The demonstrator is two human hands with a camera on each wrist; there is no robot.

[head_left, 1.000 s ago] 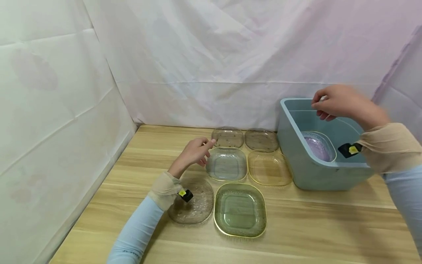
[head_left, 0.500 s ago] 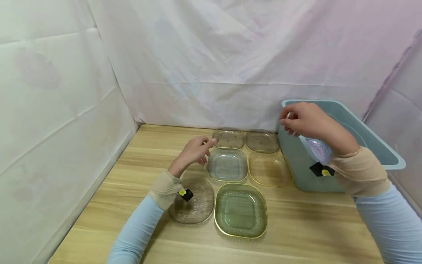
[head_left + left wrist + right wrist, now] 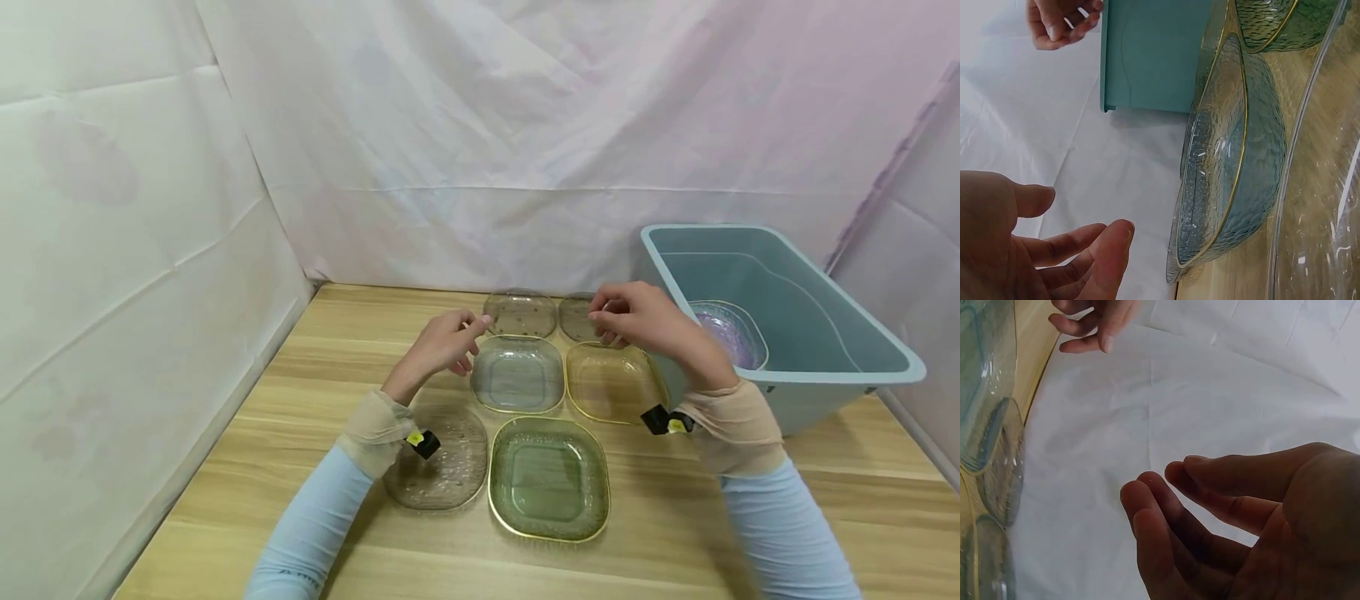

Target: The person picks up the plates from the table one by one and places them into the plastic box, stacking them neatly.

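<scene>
Your right hand [image 3: 637, 321] hangs over the spot where the amber square glass plate with the gold rim [image 3: 613, 383] meets the smoky brown glass plate behind it [image 3: 579, 317], fingers loosely curved and holding nothing; the wrist view shows the palm empty. Your left hand [image 3: 444, 343] is relaxed and empty too, fingertips just beside the left edge of the clear blue-grey square glass plate with the gold rim [image 3: 517, 374], and whether they actually touch it is hard to tell. That blue-grey plate sits flat in the middle row of the wooden surface [image 3: 315, 358], shallow, rounded corners, pebbled texture all over. Count time: six glass plates out on the surface in a two-wide grid. Back row has two smoky brown ones, the left being the speckled one [image 3: 519, 314]. Middle row is the blue-grey and the amber. Front row is a clear dimpled plate [image 3: 444, 462] partly under your left wrist and a green gold-rimmed plate [image 3: 548, 477]. One pale blue plastic tub [image 3: 780, 333] stands to the right, with one purple glass plate [image 3: 726, 335] inside it.
</scene>
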